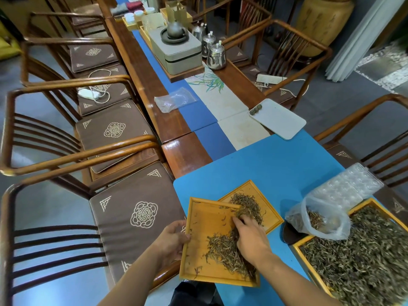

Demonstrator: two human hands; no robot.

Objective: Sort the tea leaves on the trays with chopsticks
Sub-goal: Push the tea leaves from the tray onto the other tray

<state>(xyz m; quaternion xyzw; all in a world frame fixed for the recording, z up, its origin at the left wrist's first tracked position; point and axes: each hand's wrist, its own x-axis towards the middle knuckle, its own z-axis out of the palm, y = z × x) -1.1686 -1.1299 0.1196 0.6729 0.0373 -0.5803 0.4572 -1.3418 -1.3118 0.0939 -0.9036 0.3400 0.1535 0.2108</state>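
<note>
A yellow wooden tray (205, 219) is tilted over the corner of a second yellow tray (268, 208) on the blue mat. My left hand (174, 240) grips the tilted tray by its left rim. My right hand (249, 236) lies on the dried tea leaves (223, 248) in that tray, its fingers pressed into the pile at the edge shared with the second tray, which holds its own heap of leaves (247, 203). A large tray (297, 247) full of tea leaves sits at the right. No chopsticks are visible.
An open plastic bag (318, 217) with some leaves lies between the trays, a clear blister sheet (351, 184) behind it. A white tray (280, 120) with small tea balls, a flat plastic bag (174, 99), kettles and tea ware stand farther up the table. Wooden chairs line both sides.
</note>
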